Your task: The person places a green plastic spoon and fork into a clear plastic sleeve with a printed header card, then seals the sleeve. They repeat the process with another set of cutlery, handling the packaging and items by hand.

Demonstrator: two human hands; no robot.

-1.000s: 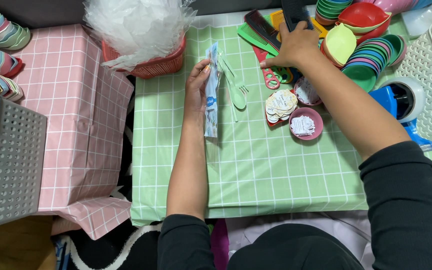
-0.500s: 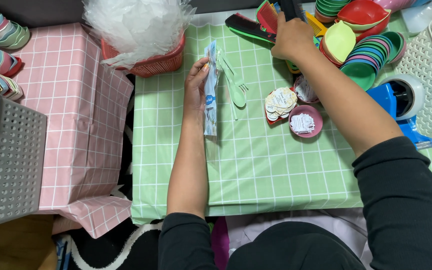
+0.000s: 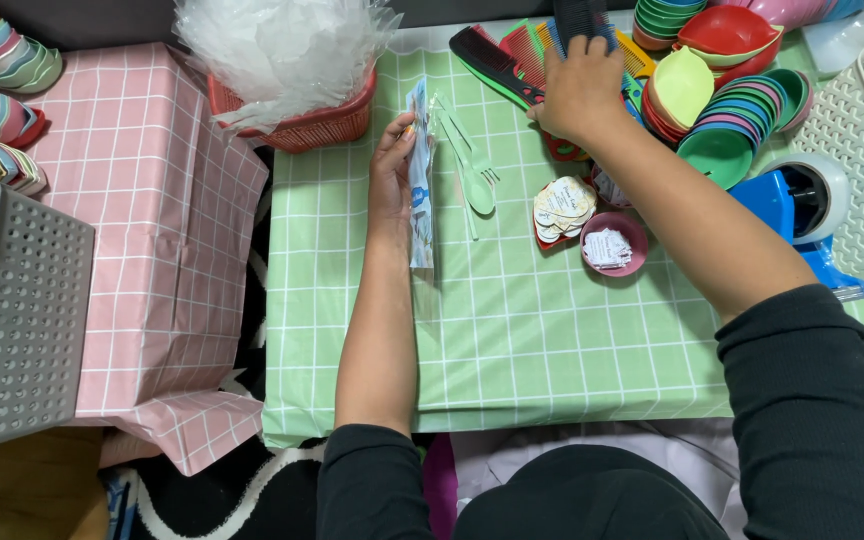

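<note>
Packing step in hand: left hand (image 3: pixel 392 175), fingers closed, pinching a thin clear plastic bag with a blue printed card (image 3: pixel 420 180) at upper middle. Right hand (image 3: pixel 577 92) curled over a black plastic comb (image 3: pixel 582 18) at top, among other combs. Next, probably: lifting one comb to the bag. Beside the bag: one pale green plastic spoon (image 3: pixel 474 180), one pale green fork (image 3: pixel 472 150).

A narrow clear packet (image 3: pixel 420 180) with blue and white printing lies along the green checked cloth, far-centre. To its right sit a stack of cream heart-shaped labels (image 3: pixel 564 205) and a pink bowl of small white tags (image 3: pixel 609 247).
</note>
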